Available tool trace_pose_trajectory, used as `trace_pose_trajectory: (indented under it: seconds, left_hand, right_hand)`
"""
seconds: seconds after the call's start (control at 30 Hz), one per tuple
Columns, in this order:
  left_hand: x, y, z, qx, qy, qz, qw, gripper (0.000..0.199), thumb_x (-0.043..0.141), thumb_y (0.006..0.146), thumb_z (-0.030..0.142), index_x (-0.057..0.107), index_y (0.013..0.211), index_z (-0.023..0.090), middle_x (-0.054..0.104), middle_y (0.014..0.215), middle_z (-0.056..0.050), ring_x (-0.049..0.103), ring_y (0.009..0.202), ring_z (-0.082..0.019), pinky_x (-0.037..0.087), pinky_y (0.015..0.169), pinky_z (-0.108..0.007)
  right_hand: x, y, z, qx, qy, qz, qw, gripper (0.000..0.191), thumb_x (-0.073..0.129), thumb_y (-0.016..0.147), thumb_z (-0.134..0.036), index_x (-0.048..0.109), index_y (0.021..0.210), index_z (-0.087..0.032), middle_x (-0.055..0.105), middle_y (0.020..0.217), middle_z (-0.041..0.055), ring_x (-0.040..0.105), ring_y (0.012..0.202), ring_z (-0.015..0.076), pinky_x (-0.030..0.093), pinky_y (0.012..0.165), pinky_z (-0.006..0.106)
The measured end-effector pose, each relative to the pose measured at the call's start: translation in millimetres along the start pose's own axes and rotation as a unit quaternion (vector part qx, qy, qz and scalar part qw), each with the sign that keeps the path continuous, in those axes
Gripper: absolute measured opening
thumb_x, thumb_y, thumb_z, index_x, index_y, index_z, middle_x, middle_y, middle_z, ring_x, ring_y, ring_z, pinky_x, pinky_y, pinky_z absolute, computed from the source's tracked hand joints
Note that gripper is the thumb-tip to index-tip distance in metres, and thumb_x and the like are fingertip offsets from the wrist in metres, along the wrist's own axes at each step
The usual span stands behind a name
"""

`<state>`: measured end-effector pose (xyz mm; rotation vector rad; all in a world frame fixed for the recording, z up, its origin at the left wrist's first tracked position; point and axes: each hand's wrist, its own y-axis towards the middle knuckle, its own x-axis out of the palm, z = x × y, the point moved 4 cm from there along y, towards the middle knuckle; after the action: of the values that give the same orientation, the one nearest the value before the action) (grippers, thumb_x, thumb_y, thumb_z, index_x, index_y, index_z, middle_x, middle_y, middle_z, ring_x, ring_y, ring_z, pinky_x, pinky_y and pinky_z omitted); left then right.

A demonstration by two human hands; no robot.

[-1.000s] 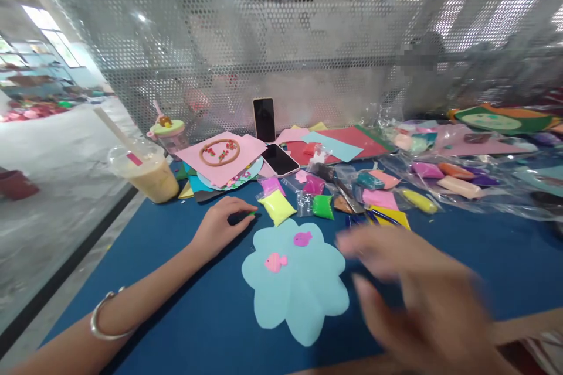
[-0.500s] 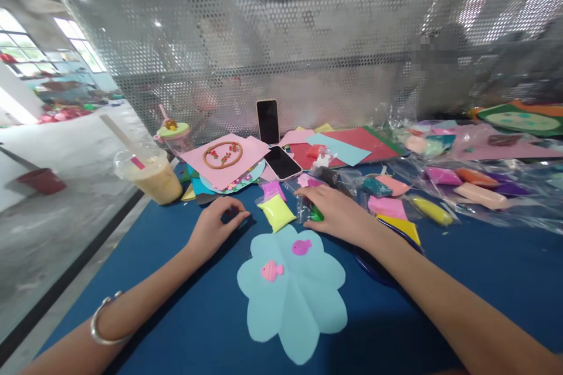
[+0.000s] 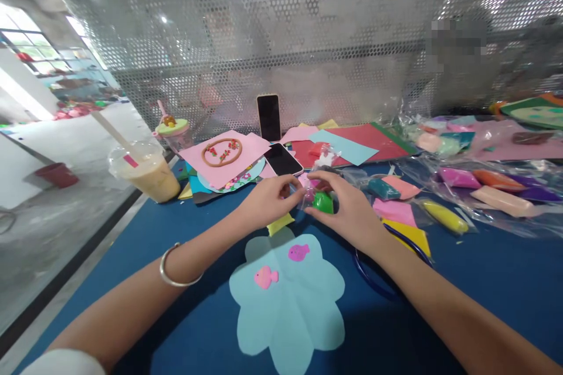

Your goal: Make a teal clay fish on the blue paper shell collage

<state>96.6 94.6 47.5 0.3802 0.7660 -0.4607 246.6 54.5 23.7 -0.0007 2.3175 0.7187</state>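
A clear plastic packet of green modelling clay (image 3: pixel 324 203) is held between the thumb and fingers of my right hand (image 3: pixel 347 205), just above the blue table. My left hand (image 3: pixel 272 199) is closed in a pinch at the packet's left edge; whether the plastic is between its fingertips is unclear. Below both hands lies a light blue scalloped paper (image 3: pixel 290 310). On it are a pink clay fish (image 3: pixel 264 277) and a purple clay fish (image 3: pixel 299 253). A yellow clay packet (image 3: pixel 280 224) lies partly hidden under my left hand.
A drink cup (image 3: pixel 149 176) stands at the table's left edge. Behind my hands are a phone lying flat (image 3: pixel 282 160) and another phone standing upright (image 3: pixel 268 118). Pink paper with a brown clay ring (image 3: pixel 222 153) lies left. Several clay packets, including a yellow one (image 3: pixel 445 216), lie right.
My left hand has moved right, over the yellow packet, to the packet at my right hand. My right hand has raised the green clay packet slightly, and the view has shifted a little.
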Motion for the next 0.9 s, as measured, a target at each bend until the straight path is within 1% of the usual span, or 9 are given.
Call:
trace_pose_trajectory:
  seconds: [0.13,0.33,0.5,0.57,0.63,0.7,0.77,0.83,0.9]
  left_hand:
    - [8.9,13.9,-12.0,-0.031,-0.043,-0.034,0.998,0.02,0.055,0.08,0.029,0.068,0.085,0.014,0.037,0.049,0.006,0.034,0.047,-0.009,0.025,0.047,-0.023]
    - [9.5,13.3,-24.5,-0.046,-0.125,-0.073,0.988,0.021,0.061,0.078,0.032,0.069,0.074,0.013,0.045,0.049,0.004,0.036,0.047,-0.008,0.026,0.045,-0.022]
    - [11.0,11.3,-26.5,-0.058,-0.169,-0.079,0.981,0.022,0.066,0.074,0.034,0.064,0.067,0.013,0.034,0.045,0.007,0.025,0.044,-0.006,0.02,0.045,-0.022]
    - [12.4,9.8,-24.8,-0.057,-0.185,-0.081,0.978,0.022,0.066,0.074,0.033,0.061,0.064,0.013,0.03,0.045,0.008,0.022,0.044,-0.006,0.018,0.045,-0.022]
    - [13.9,7.4,-20.8,-0.054,-0.203,-0.085,0.974,0.023,0.068,0.072,0.032,0.058,0.062,0.014,0.027,0.044,0.009,0.021,0.044,-0.005,0.016,0.045,-0.021]
    - [15.3,4.4,-14.9,-0.045,-0.218,-0.095,0.97,0.024,0.071,0.069,0.032,0.057,0.061,0.014,0.025,0.045,0.01,0.019,0.045,-0.005,0.014,0.045,-0.021]
    - [16.4,1.4,-9.3,-0.032,-0.222,-0.108,0.969,0.026,0.073,0.067,0.03,0.054,0.06,0.014,0.023,0.047,0.01,0.018,0.047,-0.005,0.015,0.045,-0.02]
    - [17.8,-0.9,-5.6,-0.019,-0.221,-0.123,0.967,0.026,0.073,0.068,0.028,0.052,0.06,0.015,0.023,0.049,0.01,0.019,0.048,-0.006,0.017,0.045,-0.019]
    - [19.9,-2.0,-4.5,-0.015,-0.229,-0.14,0.963,0.026,0.073,0.069,0.028,0.053,0.061,0.014,0.028,0.049,0.009,0.023,0.048,-0.006,0.021,0.045,-0.019]
  right_hand:
    - [-1.5,0.9,3.0,0.001,0.0,0.011,1.0,0.045,0.064,0.078,-0.026,0.048,0.12,-0.026,0.06,0.12,0.0064,0.06,0.104,0.0243,0.049,0.088,0.043]
    - [1.0,1.3,3.7,-0.002,-0.001,0.002,1.0,0.042,0.065,0.078,-0.024,0.048,0.118,-0.027,0.06,0.118,0.0055,0.06,0.103,0.0231,0.049,0.087,0.04]
    - [1.5,0.2,0.5,-0.028,-0.009,0.0,1.0,0.045,0.066,0.076,-0.027,0.047,0.117,-0.027,0.056,0.119,0.0071,0.056,0.108,0.0245,0.046,0.09,0.041]
    - [-1.1,-0.5,-2.8,-0.033,-0.025,0.031,0.999,0.036,0.068,0.074,-0.031,0.051,0.105,-0.024,0.057,0.108,0.0075,0.055,0.102,0.0242,0.046,0.085,0.039]
    - [-1.8,-1.6,-4.0,0.008,-0.029,0.033,0.999,0.019,0.061,0.08,-0.037,0.05,0.081,-0.022,0.056,0.081,0.0026,0.056,0.078,0.0184,0.046,0.067,0.03]
    - [0.8,-3.4,-3.2,0.073,-0.016,-0.008,0.997,0.034,0.048,0.088,-0.042,0.039,0.063,-0.021,0.042,0.058,-0.0031,0.043,0.054,0.0119,0.033,0.048,0.024]
    - [4.2,-5.9,-2.5,0.122,0.003,-0.063,0.991,0.044,0.041,0.091,-0.047,0.035,0.056,-0.02,0.034,0.05,-0.0047,0.033,0.046,0.0096,0.023,0.043,0.025]
    - [6.5,-7.4,-2.2,0.141,0.027,-0.108,0.984,0.046,0.04,0.091,-0.05,0.038,0.056,-0.02,0.038,0.049,-0.0045,0.035,0.046,0.0093,0.023,0.043,0.025]
    - [8.6,-7.8,-1.1,0.145,0.069,-0.154,0.975,0.044,0.038,0.092,-0.049,0.044,0.061,-0.019,0.048,0.053,-0.0034,0.042,0.049,0.0098,0.029,0.045,0.024]
